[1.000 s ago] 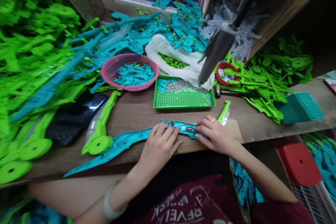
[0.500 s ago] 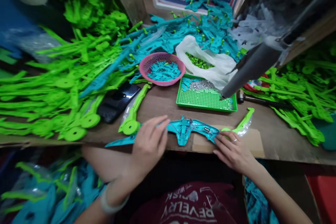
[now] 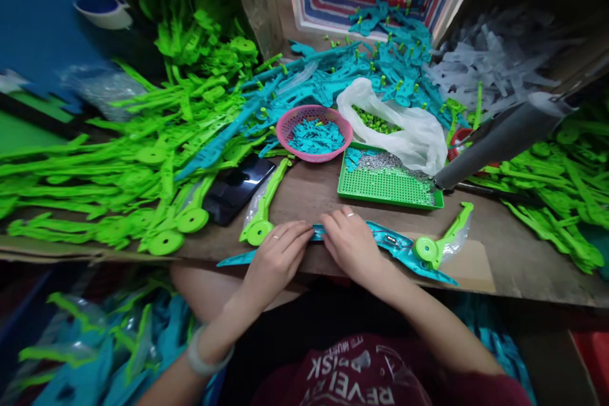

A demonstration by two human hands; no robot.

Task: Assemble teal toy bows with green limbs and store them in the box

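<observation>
Now: L hand at blue frame, fingers tog., pinch can't tell | R hand over frame's mid, grip hidden, can't tell | frame nr bench's front edge, grn arm at R end, tray beyond

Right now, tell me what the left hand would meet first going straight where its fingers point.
The right hand, most likely: it lies just past the left hand over the blue part; depth is unclear.

1 head-worn camera, forward and down
</observation>
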